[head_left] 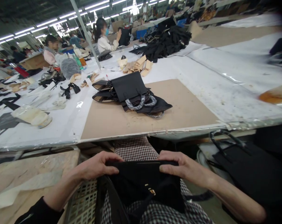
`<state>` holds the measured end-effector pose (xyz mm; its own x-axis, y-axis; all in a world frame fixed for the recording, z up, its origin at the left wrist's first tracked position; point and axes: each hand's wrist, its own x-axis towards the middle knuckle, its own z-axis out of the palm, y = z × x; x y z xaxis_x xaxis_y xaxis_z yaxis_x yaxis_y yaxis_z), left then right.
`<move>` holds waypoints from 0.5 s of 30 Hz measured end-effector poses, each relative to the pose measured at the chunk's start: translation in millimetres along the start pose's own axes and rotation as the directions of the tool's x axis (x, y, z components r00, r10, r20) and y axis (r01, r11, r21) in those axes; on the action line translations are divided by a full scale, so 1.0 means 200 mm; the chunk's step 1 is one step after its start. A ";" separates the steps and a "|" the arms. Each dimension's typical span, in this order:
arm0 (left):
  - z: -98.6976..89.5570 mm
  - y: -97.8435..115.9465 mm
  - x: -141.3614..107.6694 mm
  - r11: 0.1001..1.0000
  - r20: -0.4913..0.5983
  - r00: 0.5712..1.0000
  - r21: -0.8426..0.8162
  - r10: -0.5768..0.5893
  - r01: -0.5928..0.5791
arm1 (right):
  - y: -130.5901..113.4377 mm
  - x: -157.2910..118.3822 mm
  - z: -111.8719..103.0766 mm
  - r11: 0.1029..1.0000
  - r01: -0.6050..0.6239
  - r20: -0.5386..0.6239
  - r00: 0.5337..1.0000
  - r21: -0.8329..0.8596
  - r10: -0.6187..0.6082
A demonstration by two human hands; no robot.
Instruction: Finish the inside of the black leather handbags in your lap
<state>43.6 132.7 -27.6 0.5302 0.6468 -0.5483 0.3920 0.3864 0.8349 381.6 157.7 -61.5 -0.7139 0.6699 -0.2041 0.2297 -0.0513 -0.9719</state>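
A black bag lies over the person's lap, just below the near edge of the tabletop, with its upper rim pinched at both ends. The left hand and the right hand are curled closed over that rim, each thumb on the near face and the fingers going behind it; the bag is gripped between them. A small gold-coloured fitting shows on its face. Beneath it is black-and-white checked cloth.

To the left of the lap are a perforated plastic crate and a worn board; to the right rests another black bag with upright handles.

On the tabletop, a brown sheet reaches the near edge and bears a stack of black bags, some handles wrapped in clear film. A cloudy plastic container lies on its side toward the near left corner. Beyond the sheet are tan strips, then a heap of black pieces. Farther off sits a person in a white top.
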 end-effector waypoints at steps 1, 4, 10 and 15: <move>0.01 0.00 0.02 1.000 0.007 1.000 0.000 0.004 -0.004 | 0.01 0.01 0.00 1.000 -0.005 -0.016 1.000 0.007 0.005; 0.02 0.02 0.07 1.000 -0.008 1.000 0.019 -0.003 0.003 | 0.03 0.02 0.00 0.988 -0.092 -0.020 0.995 0.125 0.095; 0.04 0.01 0.12 0.996 -0.060 0.998 0.086 0.032 -0.026 | 0.09 0.05 0.01 0.955 -0.204 -0.048 0.975 0.217 0.219; 0.04 0.00 0.14 0.988 -0.076 0.995 0.144 0.064 -0.053 | 0.12 0.06 0.04 0.971 -0.213 -0.174 0.957 0.111 0.230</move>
<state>64.9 144.9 -43.9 0.4958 0.7181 -0.4883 0.4679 0.2529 0.8469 372.9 159.3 -88.6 -0.5156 0.7584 -0.3988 0.3015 -0.2751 -0.9129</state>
